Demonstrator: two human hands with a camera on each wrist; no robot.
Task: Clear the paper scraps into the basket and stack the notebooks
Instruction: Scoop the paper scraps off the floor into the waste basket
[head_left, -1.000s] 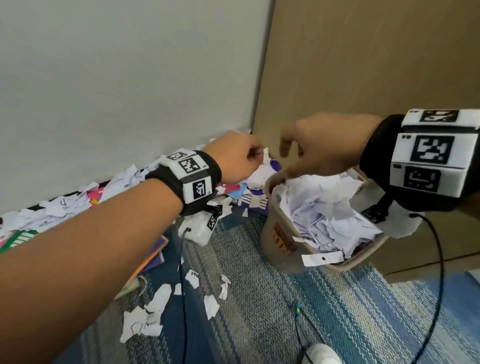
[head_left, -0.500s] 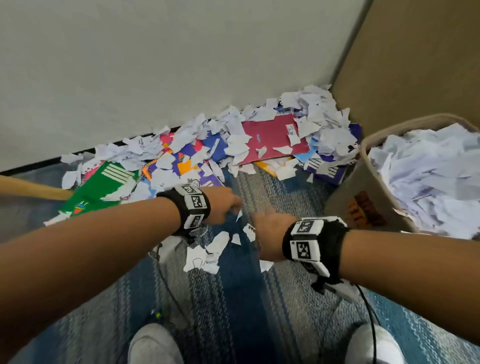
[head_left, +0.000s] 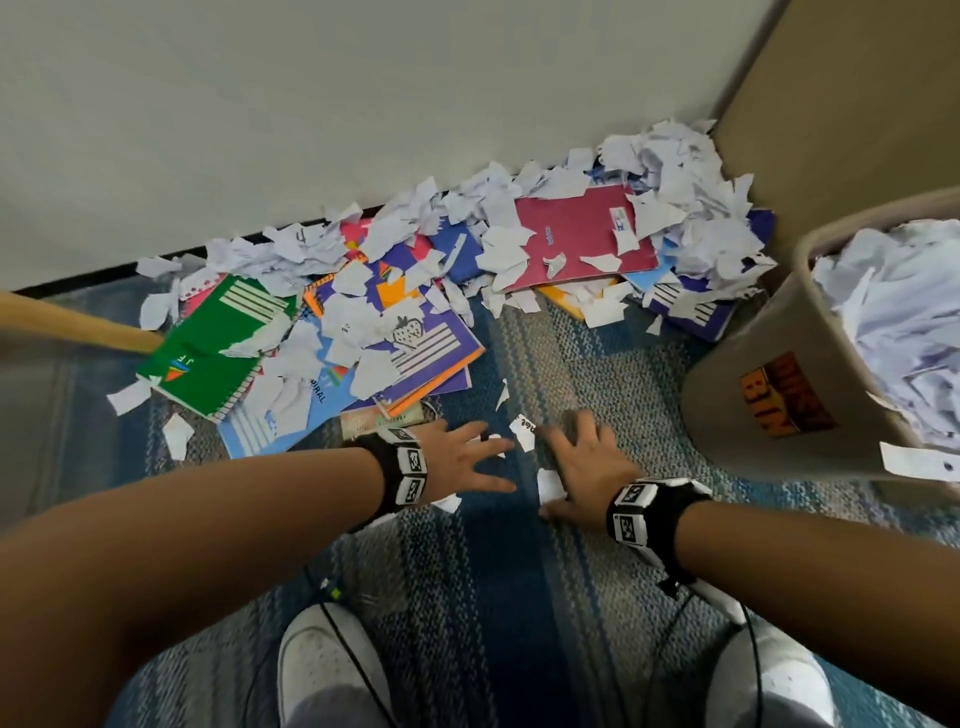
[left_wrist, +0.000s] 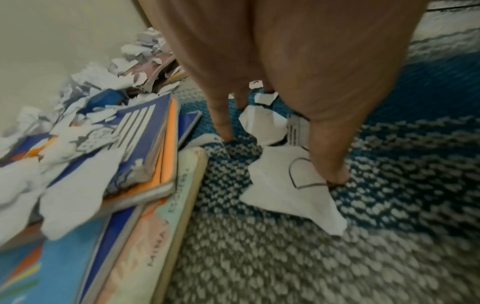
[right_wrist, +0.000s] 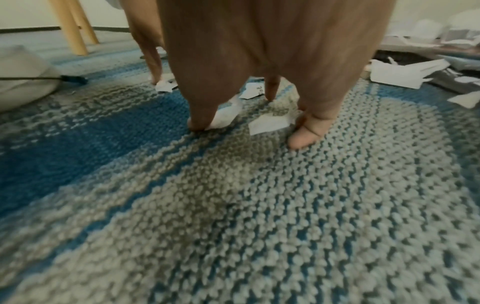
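Observation:
Both hands are spread flat on the blue-and-grey rug, fingers down on loose white paper scraps. My left hand (head_left: 462, 460) (left_wrist: 280, 144) presses a scrap with a drawn heart (left_wrist: 288, 185). My right hand (head_left: 582, 462) (right_wrist: 249, 115) covers small scraps (right_wrist: 269, 124), another scrap (head_left: 523, 430) lying between the hands. Several notebooks, among them a green one (head_left: 208, 348), a purple striped one (head_left: 431, 345) and a magenta one (head_left: 576, 236), lie along the wall under torn paper (head_left: 675, 208). The beige basket (head_left: 769, 415) at right is heaped with paper.
A wooden furniture leg (head_left: 72, 325) (right_wrist: 68, 26) stands at left. A tan panel (head_left: 857, 104) rises behind the basket. My white shoes (head_left: 324, 670) sit at the near edge with thin black cables (head_left: 670, 654) trailing from the wristbands.
Both hands left the basket, came down to the rug and spread flat over the loose scraps. The view swung from the basket down to the floor.

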